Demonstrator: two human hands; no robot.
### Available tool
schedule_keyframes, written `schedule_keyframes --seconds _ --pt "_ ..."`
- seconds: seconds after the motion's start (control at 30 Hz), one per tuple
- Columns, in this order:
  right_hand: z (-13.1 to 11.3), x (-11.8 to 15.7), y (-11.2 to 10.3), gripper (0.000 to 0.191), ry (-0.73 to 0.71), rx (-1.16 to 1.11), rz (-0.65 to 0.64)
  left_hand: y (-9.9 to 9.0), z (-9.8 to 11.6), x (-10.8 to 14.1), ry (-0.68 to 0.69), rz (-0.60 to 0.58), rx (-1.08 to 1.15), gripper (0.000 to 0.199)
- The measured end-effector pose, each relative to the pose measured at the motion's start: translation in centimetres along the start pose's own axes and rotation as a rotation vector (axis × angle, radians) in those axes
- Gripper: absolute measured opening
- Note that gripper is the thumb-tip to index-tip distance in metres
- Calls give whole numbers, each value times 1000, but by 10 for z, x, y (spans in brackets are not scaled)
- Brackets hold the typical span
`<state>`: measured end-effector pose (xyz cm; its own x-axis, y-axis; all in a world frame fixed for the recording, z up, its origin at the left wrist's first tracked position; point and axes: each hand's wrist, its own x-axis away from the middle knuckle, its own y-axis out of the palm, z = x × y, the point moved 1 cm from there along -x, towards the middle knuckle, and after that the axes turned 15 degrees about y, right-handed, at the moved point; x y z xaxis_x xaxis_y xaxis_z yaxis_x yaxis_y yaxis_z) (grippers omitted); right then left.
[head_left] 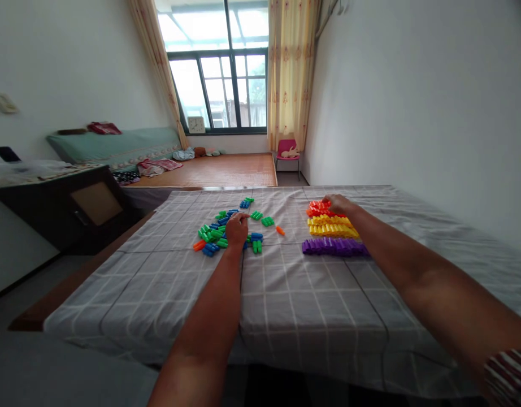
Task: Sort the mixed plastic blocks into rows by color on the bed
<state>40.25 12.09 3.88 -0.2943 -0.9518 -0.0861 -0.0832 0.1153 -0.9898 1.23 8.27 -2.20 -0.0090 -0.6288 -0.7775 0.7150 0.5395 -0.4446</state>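
Note:
My left hand (237, 228) is over a loose pile of small green and blue plastic pieces, its fingers curled closed. What they hold, if anything, is hidden. Green pieces (206, 233) and blue pieces (209, 249) lie mixed around it, with a few orange pieces (199, 245) at the pile's left edge. Over on the right, my right hand (337, 203) reaches onto a heap of orange-red pieces (317, 208), fingers bent down and together; I cannot make out what is in them. Nearer me lie rows of yellow pieces (332, 230) and purple pieces (334, 247).
A grey checked cloth (281, 294) covers the table. One orange piece (279, 230) lies alone between the groups. Beyond are a low bed (230, 169), a pink chair (288, 148) and a window. A dark cabinet (74, 203) stands left; a white wall runs along the right.

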Motion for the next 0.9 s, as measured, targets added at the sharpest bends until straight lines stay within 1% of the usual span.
schedule_keyframes --seconds 0.1,0.17,0.2,0.27,0.3,0.4,0.43,0.5,0.57,0.63,0.73,0.83,0.9 --pt "-1 -4 5 50 -5 26 -4 -2 1 0 3 -12 0 26" --pt "-10 -3 3 51 -37 31 23 -3 2 0 -2 -16 -1 27" --pt "-18 -1 2 49 -77 21 45 -3 2 -1 -7 -20 -4 27" --pt "-41 10 0 44 -198 -22 67 -2 4 -1 -15 -28 -9 27" --pt "-55 19 1 41 -274 -51 52 -2 4 -1 -15 -33 -9 27" --pt "-102 51 8 30 -458 -94 -47 -2 6 -1 -2 -29 0 28" --pt "-116 62 11 27 -483 -91 -80 -2 7 -1 2 -26 3 28" --pt "-138 80 20 27 -467 -85 -166 -4 7 0 2 -23 8 28" --pt "-152 93 26 30 -460 -84 -214 -5 7 1 -5 -25 9 27" --pt "-158 100 28 32 -464 -91 -230 -6 7 1 -10 -24 9 27" --pt "-154 100 22 33 -472 -100 -225 -5 5 2 0 -23 15 26" --pt "-133 83 6 32 -442 -111 -153 -2 3 1 7 -18 14 27" --pt "-109 66 -8 30 -358 -151 -71 -2 2 0 -1 -7 10 27"
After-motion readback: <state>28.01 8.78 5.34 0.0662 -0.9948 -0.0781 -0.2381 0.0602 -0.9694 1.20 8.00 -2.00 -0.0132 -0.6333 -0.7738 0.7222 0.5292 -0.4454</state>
